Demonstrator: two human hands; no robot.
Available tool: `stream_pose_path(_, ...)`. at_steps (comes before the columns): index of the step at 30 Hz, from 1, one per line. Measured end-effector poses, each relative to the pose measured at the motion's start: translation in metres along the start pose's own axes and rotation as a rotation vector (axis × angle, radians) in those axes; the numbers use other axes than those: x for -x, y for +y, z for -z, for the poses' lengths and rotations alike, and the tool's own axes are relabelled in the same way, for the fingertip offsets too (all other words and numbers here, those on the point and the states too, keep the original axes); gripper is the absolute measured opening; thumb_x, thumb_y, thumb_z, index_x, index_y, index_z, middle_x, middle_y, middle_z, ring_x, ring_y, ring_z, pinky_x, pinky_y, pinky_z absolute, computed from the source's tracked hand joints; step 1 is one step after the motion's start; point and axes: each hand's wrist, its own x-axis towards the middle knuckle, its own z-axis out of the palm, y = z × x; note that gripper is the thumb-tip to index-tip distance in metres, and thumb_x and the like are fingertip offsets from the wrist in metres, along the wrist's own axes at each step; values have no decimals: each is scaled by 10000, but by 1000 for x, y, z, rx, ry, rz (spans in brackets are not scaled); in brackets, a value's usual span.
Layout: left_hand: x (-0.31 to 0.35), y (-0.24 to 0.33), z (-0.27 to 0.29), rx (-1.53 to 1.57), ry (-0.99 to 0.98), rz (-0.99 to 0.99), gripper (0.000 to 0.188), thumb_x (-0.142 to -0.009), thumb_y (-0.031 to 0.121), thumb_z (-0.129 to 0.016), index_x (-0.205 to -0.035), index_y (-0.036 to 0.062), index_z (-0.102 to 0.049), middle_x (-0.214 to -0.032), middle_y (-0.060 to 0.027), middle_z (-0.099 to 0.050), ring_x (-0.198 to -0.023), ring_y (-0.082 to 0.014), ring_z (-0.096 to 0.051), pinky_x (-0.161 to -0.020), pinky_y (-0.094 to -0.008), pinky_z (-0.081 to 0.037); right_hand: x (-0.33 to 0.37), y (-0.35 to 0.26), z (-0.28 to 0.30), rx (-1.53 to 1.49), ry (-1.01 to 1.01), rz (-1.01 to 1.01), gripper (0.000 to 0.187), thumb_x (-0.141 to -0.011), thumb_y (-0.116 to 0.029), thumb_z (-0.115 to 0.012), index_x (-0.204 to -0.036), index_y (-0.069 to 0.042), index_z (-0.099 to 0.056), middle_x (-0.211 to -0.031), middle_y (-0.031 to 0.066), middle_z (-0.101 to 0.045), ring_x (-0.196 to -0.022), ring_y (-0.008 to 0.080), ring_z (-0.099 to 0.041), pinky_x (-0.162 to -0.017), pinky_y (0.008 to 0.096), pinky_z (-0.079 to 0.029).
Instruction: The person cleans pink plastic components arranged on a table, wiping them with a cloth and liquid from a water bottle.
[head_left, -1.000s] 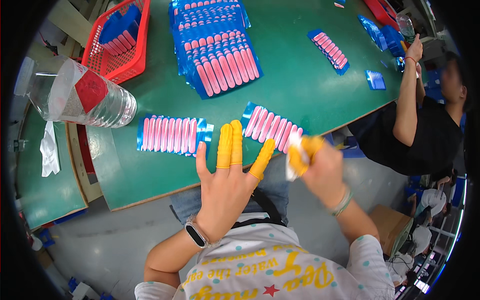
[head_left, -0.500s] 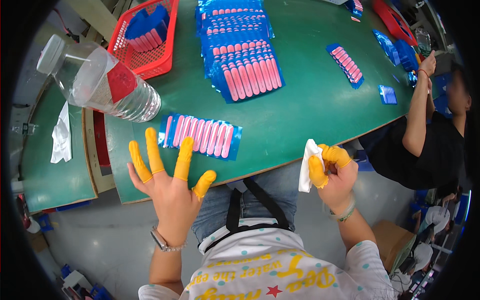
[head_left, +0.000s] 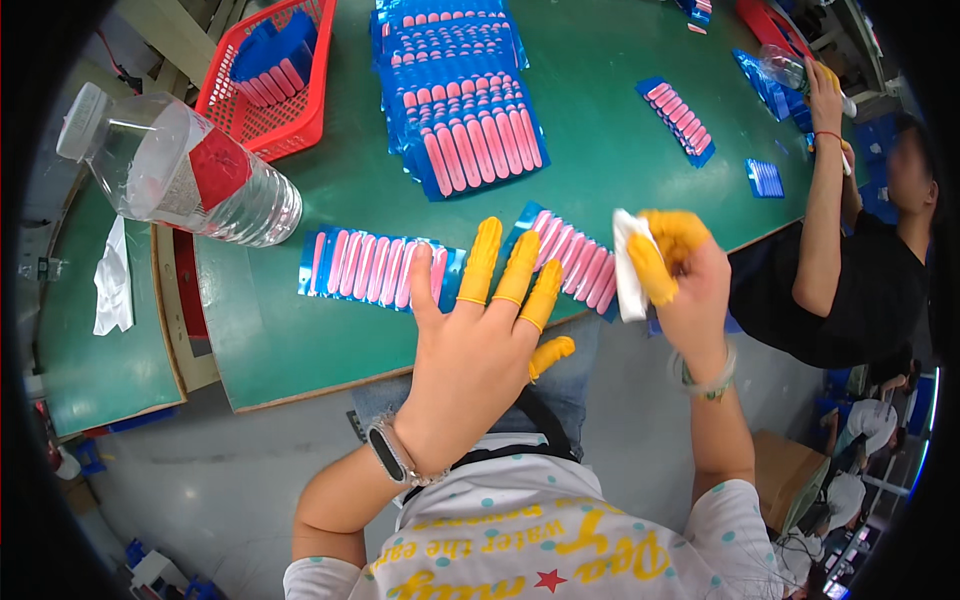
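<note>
My left hand [head_left: 480, 335] is spread flat, fingers apart, with orange finger cots on four fingertips. It hovers over the table's near edge, its thumb over a blue pack of pink tubes [head_left: 375, 268] and its fingers by a second pack [head_left: 575, 262]. My right hand [head_left: 682, 278], also in orange finger cots, is closed on a folded white cloth [head_left: 629, 278] just right of that second pack.
A green table [head_left: 600, 130] carries a stack of blue packs [head_left: 462, 105], a red basket [head_left: 275, 75] with more packs, and a clear plastic bottle [head_left: 185, 170] lying at the left. A person in black [head_left: 850, 270] sits at the right, arm raised. A white rag [head_left: 112, 280] lies far left.
My left hand moved right and up over the packs at the table edge. My right hand with the cloth rose toward the second pack. The view shifted slightly.
</note>
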Motion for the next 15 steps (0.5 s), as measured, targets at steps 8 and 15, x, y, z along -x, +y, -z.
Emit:
stream_pose_path(8,11,5,-19,-118,-10,-35,548,-905,229,-563,-1391,478,-514,-1416,-222,-494,-1411,-319,-406,-1119,-685,-191,-32,10,-51,553,-192,571,254,-812,-178,-752,-990,-33,-644,-793,135,-649,-655,297,-654,-561,386,-521)
stream_pose_path(15,11,4,-19,-188,-13,-50,519,-902,235,-570,-1355,488,-557,-1322,-215,-547,-1335,-330,-487,-1105,-704,-181,-34,8,-49,666,-267,477,217,-795,-145,-742,-924,-38,-605,-807,125,-650,-663,307,-665,-566,406,-535)
